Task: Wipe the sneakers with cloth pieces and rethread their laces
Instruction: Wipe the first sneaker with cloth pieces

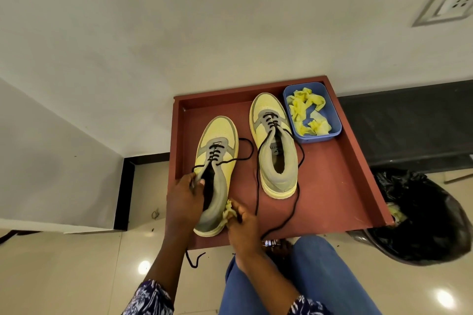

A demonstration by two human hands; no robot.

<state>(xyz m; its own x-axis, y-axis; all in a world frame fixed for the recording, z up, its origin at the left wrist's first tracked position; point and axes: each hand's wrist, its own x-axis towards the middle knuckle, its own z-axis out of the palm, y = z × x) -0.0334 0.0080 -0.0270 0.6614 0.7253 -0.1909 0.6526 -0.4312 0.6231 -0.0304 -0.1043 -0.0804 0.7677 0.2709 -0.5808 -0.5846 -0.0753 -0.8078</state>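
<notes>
Cloth [228, 213] against sneaker [216, 166] heel (both hands)

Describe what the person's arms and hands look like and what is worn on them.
Both hands are bare: the left hand and the right hand show no gloves, and no rings or watch can be seen. The forearms are uncovered. Sleeves of dark blue fabric with a white floral print end partway up each forearm.

Pale yellow and grey on both sneakers: left sneaker [217, 161], right sneaker [275, 145]. Black laces [256, 199]. Yellow cloth piece [229, 212] at the near heel. More yellow cloth pieces [307, 112] in a blue tub [335, 120], far right. Reddish-brown tray [332, 186]. Black bin bag [422, 220], right. Blue jeans [320, 276]; navy-and-white patterned sleeve [151, 299].
</notes>
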